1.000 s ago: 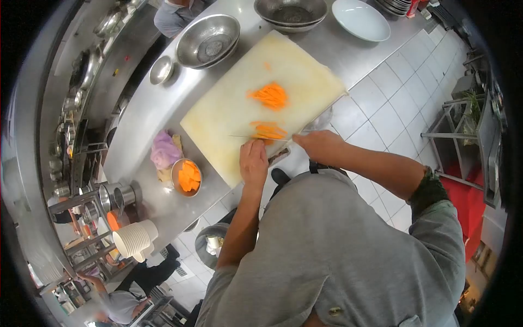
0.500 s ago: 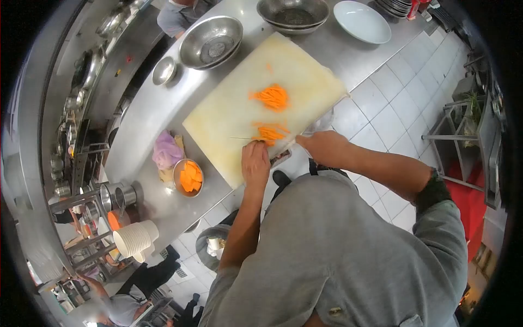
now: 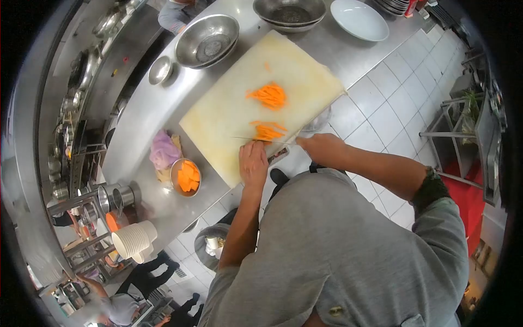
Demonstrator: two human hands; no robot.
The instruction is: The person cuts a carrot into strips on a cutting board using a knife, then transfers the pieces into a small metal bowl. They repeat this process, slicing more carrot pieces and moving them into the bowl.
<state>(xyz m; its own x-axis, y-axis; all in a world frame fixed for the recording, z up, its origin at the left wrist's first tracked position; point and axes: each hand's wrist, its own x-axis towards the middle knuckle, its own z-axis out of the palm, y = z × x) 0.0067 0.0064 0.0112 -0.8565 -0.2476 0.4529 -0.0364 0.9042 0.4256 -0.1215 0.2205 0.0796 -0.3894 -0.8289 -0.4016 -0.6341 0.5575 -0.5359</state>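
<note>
Since the left hand (image 3: 254,162) presses flat on the carrot strips (image 3: 267,132) right beside the knife (image 3: 260,139), which the right hand (image 3: 322,148) grips closed, a slip could nick fingertips, I'd guess. Everything sits near the cutting board's (image 3: 229,111) front edge. Another carrot pile (image 3: 268,95) lies mid-board; a small bowl of carrot slices (image 3: 187,176) and steel bowls (image 3: 207,40) crowd the worktop (image 3: 147,114).

Three steel bowls (image 3: 207,39), one white plate (image 3: 360,19), two carrot piles (image 3: 269,95) (both on the board).
</note>
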